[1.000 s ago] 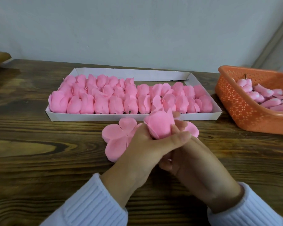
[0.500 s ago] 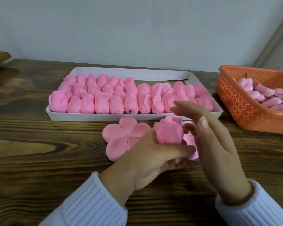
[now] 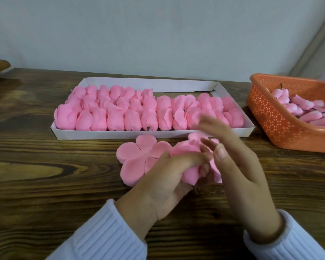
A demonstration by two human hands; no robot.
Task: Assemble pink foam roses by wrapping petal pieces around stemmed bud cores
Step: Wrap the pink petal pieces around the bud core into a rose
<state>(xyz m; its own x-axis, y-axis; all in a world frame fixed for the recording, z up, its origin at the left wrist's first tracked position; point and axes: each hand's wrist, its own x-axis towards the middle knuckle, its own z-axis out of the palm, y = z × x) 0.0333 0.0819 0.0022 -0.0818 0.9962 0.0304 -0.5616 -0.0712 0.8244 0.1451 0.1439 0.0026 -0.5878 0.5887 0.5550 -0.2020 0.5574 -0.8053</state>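
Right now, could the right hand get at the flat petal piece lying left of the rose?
Probably not directly: the left hand, holding the rose, lies between the right hand and the flat petal piece, covering its near edge.

pink roses [image 3: 131, 117], orange perforated basket [image 3: 276, 126]

You have two hands in view, the left hand [image 3: 163, 182] and the right hand [image 3: 238, 177]; one partly wrapped rose [image 3: 188, 156] sits between them; one flat five-lobed petal piece [image 3: 137, 156] lies on the table [image 3: 45, 184], and part of a second petal piece [image 3: 216, 167] shows behind your right hand; you have one white cardboard tray [image 3: 105, 135] holding finished roses [image 3: 131, 120] in about three rows, the front row numbering about twelve, the back rows too crowded to count; one orange basket [image 3: 270, 121] holds roughly ten stemmed bud cores [image 3: 304, 105], its far end cut off at the frame edge.
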